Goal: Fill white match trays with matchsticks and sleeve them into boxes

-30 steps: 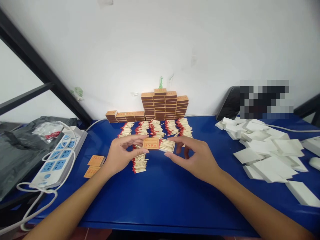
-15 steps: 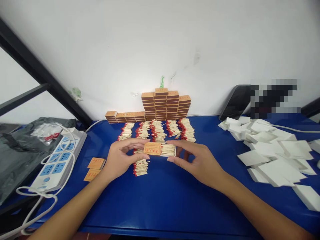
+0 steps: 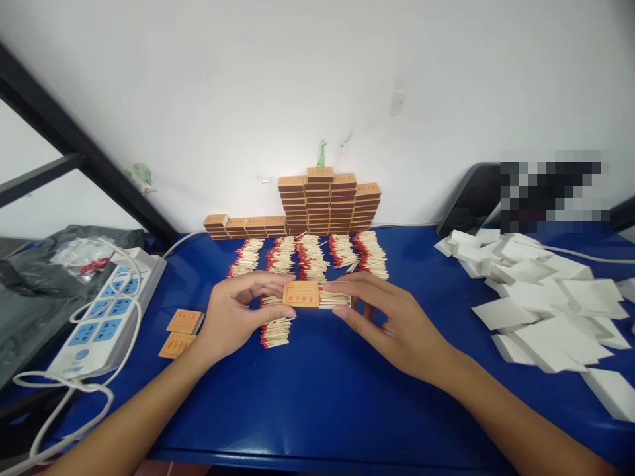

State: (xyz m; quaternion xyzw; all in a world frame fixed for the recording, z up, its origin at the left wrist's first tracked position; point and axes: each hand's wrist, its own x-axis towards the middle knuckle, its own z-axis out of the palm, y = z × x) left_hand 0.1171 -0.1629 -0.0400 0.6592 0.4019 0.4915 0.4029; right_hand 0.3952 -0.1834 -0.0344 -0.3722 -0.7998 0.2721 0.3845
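Note:
Both hands hold one matchbox above the blue table [image 3: 317, 390]. My left hand [image 3: 233, 317] pinches the orange sleeve [image 3: 301, 294] between thumb and fingers. My right hand [image 3: 391, 317] grips the white inner tray [image 3: 335, 298], filled with matches, which sticks out of the sleeve's right end by a short length. A small pile of red-tipped matches [image 3: 275, 328] lies on the table just under the box.
Several rows of matches [image 3: 310, 254] lie behind, before a stack of orange matchboxes [image 3: 327, 201] at the wall. Two flat orange sleeves [image 3: 179, 332] and a white power strip [image 3: 106, 314] sit at left. White empty trays [image 3: 536, 297] are heaped at right.
The inner tray has slid further into the orange sleeve, leaving less of it showing. Both hands have stayed close together at the same spot.

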